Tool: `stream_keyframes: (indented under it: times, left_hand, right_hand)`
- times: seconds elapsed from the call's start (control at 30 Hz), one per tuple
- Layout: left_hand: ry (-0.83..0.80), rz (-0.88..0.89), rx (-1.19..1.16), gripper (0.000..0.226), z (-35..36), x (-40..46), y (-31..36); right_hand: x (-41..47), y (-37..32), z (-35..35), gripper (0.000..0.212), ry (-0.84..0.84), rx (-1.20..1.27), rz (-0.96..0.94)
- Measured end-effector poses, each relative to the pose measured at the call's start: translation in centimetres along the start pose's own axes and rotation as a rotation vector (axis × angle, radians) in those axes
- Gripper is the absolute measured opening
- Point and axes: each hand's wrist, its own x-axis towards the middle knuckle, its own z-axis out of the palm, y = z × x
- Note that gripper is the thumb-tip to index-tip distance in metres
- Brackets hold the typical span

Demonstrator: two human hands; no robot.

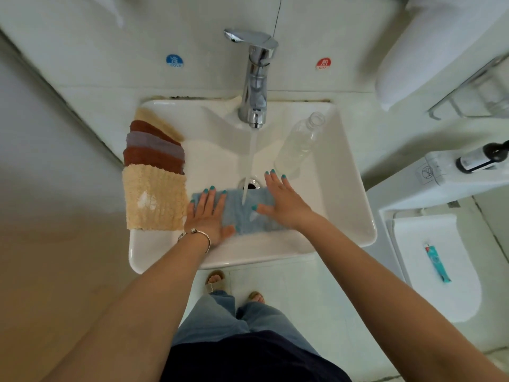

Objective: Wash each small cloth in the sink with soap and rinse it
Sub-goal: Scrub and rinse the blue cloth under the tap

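Observation:
A blue cloth (242,212) lies spread flat in the white sink (355,216), just in front of the drain. Water runs from the chrome tap (257,78) onto its middle. My left hand (208,216) presses flat on the cloth's left end, fingers apart. My right hand (283,201) presses flat on its right end, fingers spread. Several folded cloths (154,172) in beige, brown and grey lie stacked along the sink's left rim; the nearest beige one has a white smear on it.
A clear plastic bottle (300,144) leans inside the sink at the right. A dark pump bottle (482,158) lies on a white unit to the right, with a teal tube (438,263) lower down. Blue cold and red hot stickers flank the tap.

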Motion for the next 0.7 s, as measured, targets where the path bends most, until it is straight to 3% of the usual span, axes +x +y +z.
stream_keyframes:
  times: [0.2, 0.33, 0.47, 0.53, 0.7]
  left_hand:
    - [0.010, 0.004, -0.021, 0.092, -0.1, -0.3, 0.1]
    - [0.017, 0.009, -0.029, 0.092, 0.0, -0.2, 0.0]
    - [0.032, 0.017, -0.030, 0.091, 0.0, -0.1, -0.1]
    - [0.040, 0.021, -0.021, 0.091, 0.0, -0.2, -0.2]
    - [0.054, 0.021, -0.020, 0.090, 0.1, -0.1, -0.2]
  right_hand:
    - [-1.2, -5.1, -6.0, 0.091, 0.212, 0.342, -0.138]
    - [-0.9, -7.8, -10.2, 0.093, 0.416, 0.387, -0.109]
    - [0.3, -10.3, -14.3, 0.094, 0.690, 0.292, -0.164]
    - [1.1, -11.1, -15.2, 0.095, 0.672, 0.106, -0.246]
    - [1.8, -11.2, -13.6, 0.084, 0.627, -0.169, -0.216]
